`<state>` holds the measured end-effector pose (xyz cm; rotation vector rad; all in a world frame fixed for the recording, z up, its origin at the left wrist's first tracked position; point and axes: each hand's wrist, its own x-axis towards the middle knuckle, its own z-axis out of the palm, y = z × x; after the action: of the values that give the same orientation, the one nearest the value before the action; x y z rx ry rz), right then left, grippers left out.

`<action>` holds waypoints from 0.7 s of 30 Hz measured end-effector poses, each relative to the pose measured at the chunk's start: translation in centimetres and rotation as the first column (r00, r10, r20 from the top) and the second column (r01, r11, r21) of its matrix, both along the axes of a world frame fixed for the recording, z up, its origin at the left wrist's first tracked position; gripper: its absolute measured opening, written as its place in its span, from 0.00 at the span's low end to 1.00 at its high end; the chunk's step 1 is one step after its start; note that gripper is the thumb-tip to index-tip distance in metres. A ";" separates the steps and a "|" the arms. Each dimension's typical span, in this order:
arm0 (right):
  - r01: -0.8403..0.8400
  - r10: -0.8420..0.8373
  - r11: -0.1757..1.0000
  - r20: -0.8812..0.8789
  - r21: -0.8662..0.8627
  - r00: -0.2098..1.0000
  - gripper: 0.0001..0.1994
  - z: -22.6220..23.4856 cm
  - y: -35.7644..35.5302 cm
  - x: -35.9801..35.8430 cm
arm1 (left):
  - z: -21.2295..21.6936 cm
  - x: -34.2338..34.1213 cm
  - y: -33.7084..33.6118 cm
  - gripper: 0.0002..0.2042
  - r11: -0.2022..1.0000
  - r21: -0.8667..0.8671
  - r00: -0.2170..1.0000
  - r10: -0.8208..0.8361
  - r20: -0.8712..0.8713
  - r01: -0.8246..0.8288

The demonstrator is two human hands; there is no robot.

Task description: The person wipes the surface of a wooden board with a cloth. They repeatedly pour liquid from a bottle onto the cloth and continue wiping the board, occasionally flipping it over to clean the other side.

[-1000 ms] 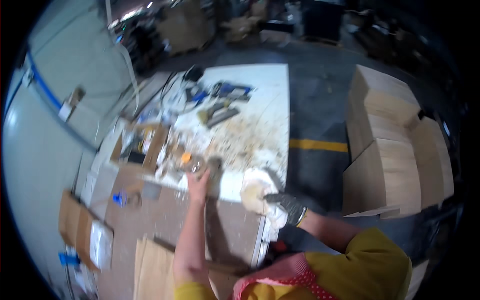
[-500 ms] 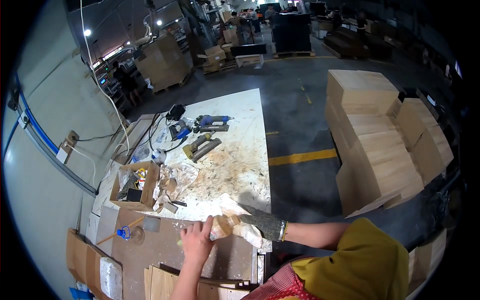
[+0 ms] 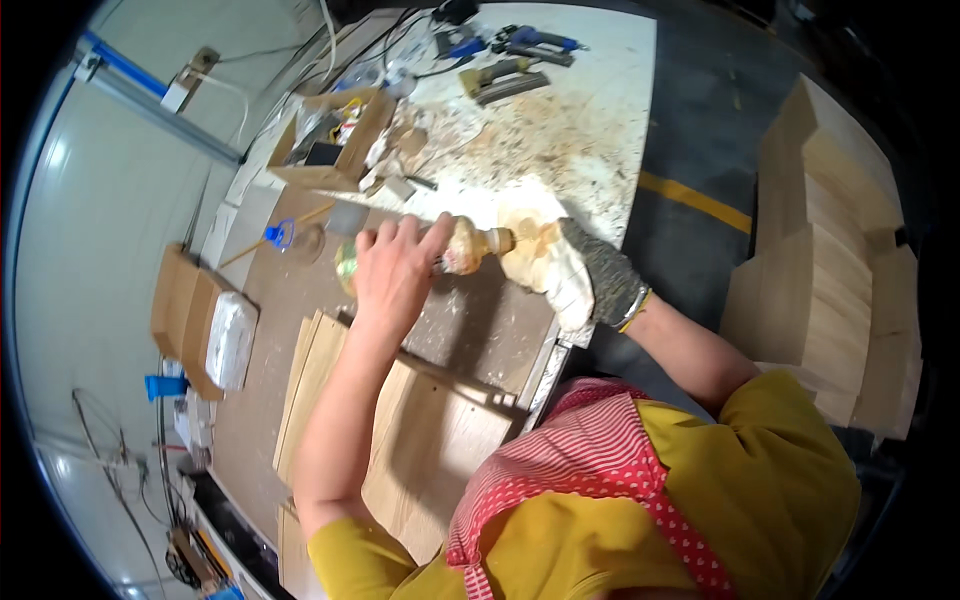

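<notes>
My bare left hand (image 3: 393, 268) is closed around a clear plastic bottle (image 3: 465, 248) with yellowish contents. The bottle lies nearly level, its neck pointing right. At that neck is a white cloth (image 3: 532, 240) with brownish-yellow stains; whether they touch I cannot tell. My right hand (image 3: 603, 272), in a dark grey knitted glove, grips the cloth's right side, its fingertips partly hidden. Below both hands is the brown bench surface (image 3: 480, 325), with pale specks on it.
Wooden panels (image 3: 440, 420) lie close to my body. Nail guns (image 3: 510, 80) rest on the stained white board (image 3: 590, 120). An open box of odds and ends (image 3: 375, 120) and a blue-topped clear container (image 3: 280, 235) are left. Large cartons (image 3: 840, 250) stand right.
My view has tipped down toward the bench. The bottle's neck, earlier against the bunched cloth, now shows plainly, and the cloth is spread wider with its stained face visible.
</notes>
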<state>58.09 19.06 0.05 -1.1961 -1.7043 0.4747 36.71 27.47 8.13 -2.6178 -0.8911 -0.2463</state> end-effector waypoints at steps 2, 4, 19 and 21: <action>-0.164 0.083 0.965 -0.353 -0.206 0.932 0.14 2.3 -1.1 0.2 | 0.3 -0.3 -0.6 0.27 1.000 0.022 0.997 0.019 -0.074 -0.018; -0.402 0.095 0.892 -0.782 -0.209 0.617 0.19 0.0 -1.2 1.3 | 0.0 -0.1 -0.5 0.24 1.000 0.012 0.996 -0.014 -0.085 0.015; -0.684 -0.240 0.729 -0.923 0.032 -0.299 0.17 -7.1 -0.4 5.0 | -11.8 2.7 12.2 0.26 0.520 -0.741 0.536 0.515 0.669 0.426; -0.669 -0.154 0.730 -0.922 0.137 -0.356 0.17 -9.9 0.0 6.0 | -14.7 4.6 15.3 0.25 0.505 -0.702 0.359 0.617 0.700 0.501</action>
<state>64.11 19.04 -9.83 -0.0969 -0.1134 1.8217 41.32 42.78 -6.61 -3.1388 -1.9410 -2.0494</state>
